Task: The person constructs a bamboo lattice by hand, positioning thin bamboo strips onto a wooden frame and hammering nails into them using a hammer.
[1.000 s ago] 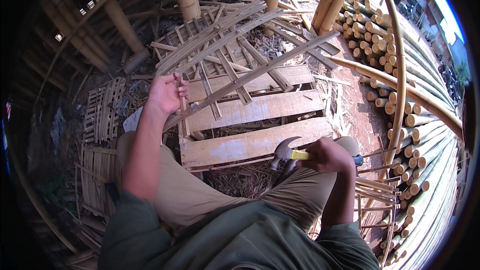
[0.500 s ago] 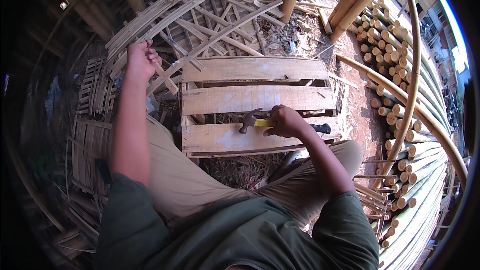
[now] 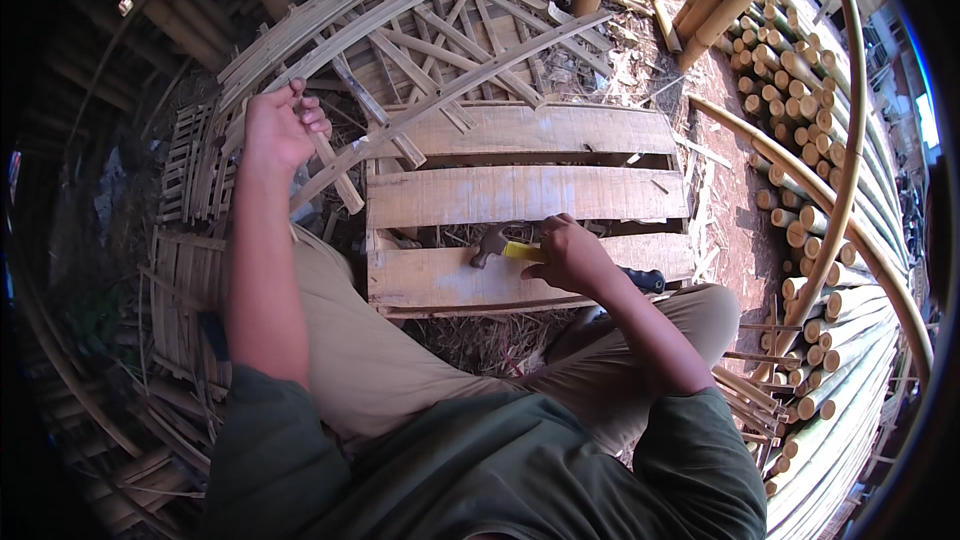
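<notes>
My right hand (image 3: 572, 258) is wrapped around the yellow handle of a claw hammer (image 3: 522, 250), its dark grip jutting out on the right. The hammer's head rests over the nearest plank of a low slatted wooden bench (image 3: 450, 195) in front of my knees. At the left my left hand (image 3: 283, 125) is raised, its fingers curled, beside the near end of a long split-bamboo strip (image 3: 390, 22). Whatever those fingers hold, if anything, is too small or hidden to name. A loose diagonal strip (image 3: 470, 80) lies across the bench's far left corner.
Crossed bamboo strips form a lattice (image 3: 440, 40) beyond the bench. Upright bamboo poles (image 3: 735, 0) stand behind. Cut bamboo poles (image 3: 815, 230) are stacked on the right, with a long bent pole (image 3: 850, 170) before them. Slatted panels (image 3: 190, 285) lie at the left.
The view has shifted slightly. My left hand's fingers have loosened a little, and the diagonal strip near it has shifted. The hammer has turned slightly in my right hand, its head a little lower.
</notes>
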The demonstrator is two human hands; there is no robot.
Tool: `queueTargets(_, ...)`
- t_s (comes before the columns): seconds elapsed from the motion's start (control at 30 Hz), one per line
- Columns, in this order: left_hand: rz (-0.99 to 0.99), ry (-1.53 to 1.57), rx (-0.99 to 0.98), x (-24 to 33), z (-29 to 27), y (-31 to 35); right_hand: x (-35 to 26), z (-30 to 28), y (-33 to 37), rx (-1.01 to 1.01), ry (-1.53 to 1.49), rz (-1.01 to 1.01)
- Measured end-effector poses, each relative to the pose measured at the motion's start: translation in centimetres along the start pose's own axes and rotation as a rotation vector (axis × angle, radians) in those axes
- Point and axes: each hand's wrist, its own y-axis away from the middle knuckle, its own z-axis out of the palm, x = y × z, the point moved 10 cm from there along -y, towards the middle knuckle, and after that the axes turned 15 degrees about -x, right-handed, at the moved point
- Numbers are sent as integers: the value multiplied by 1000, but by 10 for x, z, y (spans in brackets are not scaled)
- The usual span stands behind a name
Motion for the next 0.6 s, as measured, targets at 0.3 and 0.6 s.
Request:
queueTargets(0.3,-63,107,10,-20,4,-9,19,-37,-23,162,205,-25)
queueTargets(0.6,-43,84,3,-16,-1,-11,37,-23,-58,-4,436,-37)
